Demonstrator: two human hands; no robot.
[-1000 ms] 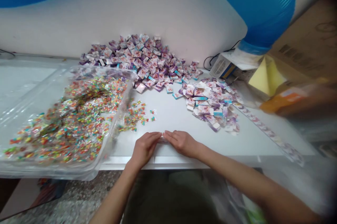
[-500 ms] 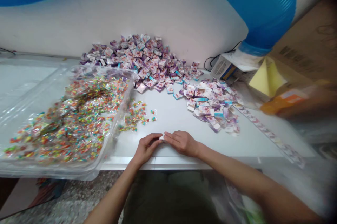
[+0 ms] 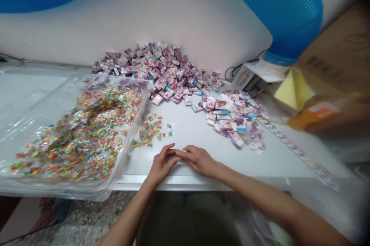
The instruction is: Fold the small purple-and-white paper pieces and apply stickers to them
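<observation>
My left hand (image 3: 163, 165) and my right hand (image 3: 198, 160) meet above the near part of the white table (image 3: 187, 132). Between their fingertips is a small white paper packet (image 3: 182, 151), mostly hidden by my fingers. Both hands seem to pinch it. To the left of my hands lies a small scatter of colourful wrapped sweets (image 3: 149, 131). Further ahead, a heap of purple and white packets (image 3: 156, 74) rests against the wall. A looser pile of similar packets (image 3: 234, 117) lies to the right.
A clear plastic tray (image 3: 128, 148) full of wrapped sweets fills the left side. A strip of printed packets (image 3: 297, 151) runs along the table's right. Blue ducting (image 3: 289, 11), a cardboard box (image 3: 338, 51) and yellow foam (image 3: 293, 89) stand at the upper right.
My left fingers have spread and curled further around the packet. The whole scene sits slightly lower in the view, so the head has shifted a little.
</observation>
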